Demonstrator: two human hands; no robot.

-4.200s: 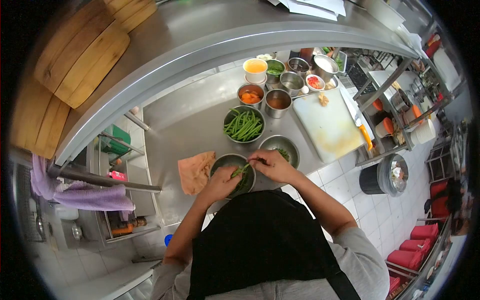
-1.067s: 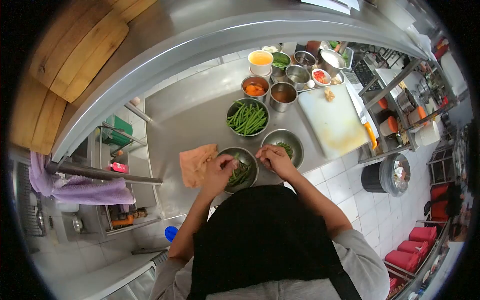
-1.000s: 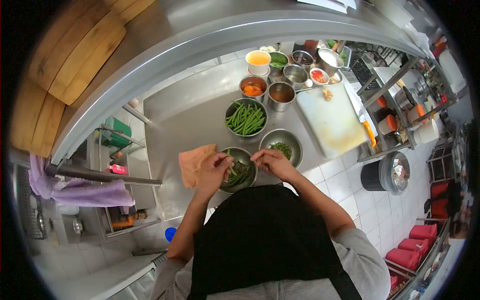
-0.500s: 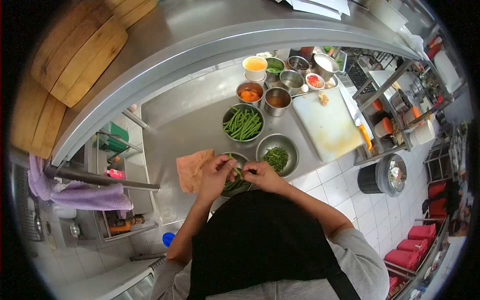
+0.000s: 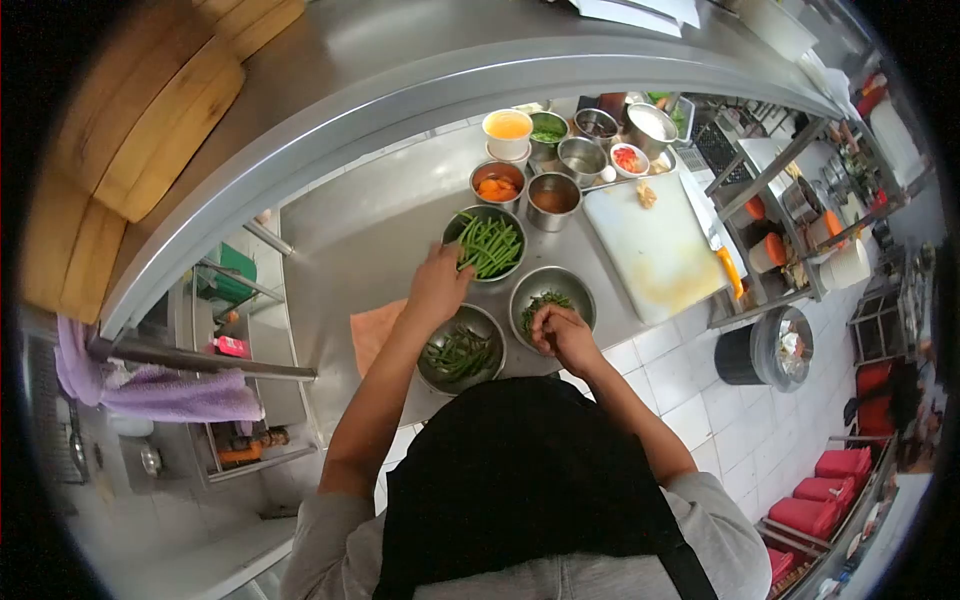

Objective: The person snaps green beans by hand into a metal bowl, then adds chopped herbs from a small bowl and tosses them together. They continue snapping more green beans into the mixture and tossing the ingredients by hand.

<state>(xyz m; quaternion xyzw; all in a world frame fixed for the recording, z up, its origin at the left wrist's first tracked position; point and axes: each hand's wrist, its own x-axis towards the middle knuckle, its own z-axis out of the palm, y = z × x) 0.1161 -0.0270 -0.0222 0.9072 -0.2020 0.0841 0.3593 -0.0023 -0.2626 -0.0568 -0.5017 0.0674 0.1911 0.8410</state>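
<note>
My left hand reaches over the left rim of a steel bowl, its fingers stretched out at the whole green beans inside. Curled fingers of my right hand hang low over another steel bowl, which holds small green bean trimmings. Whatever is between those fingertips is hidden. Nearest my body, between my forearms, a third steel bowl contains cut green bean pieces. An orange cloth lies left of it, partly behind my left forearm.
To the right lies a white cutting board with a yellow-handled knife along its edge. Several metal containers stand at the back, one with orange pieces, near a white tub. A steel shelf rail arches overhead.
My hands were together over the near bowl, holding a green bean. Now they are apart: the left has moved forward to the whole beans, the right sideways over the trimmings.
</note>
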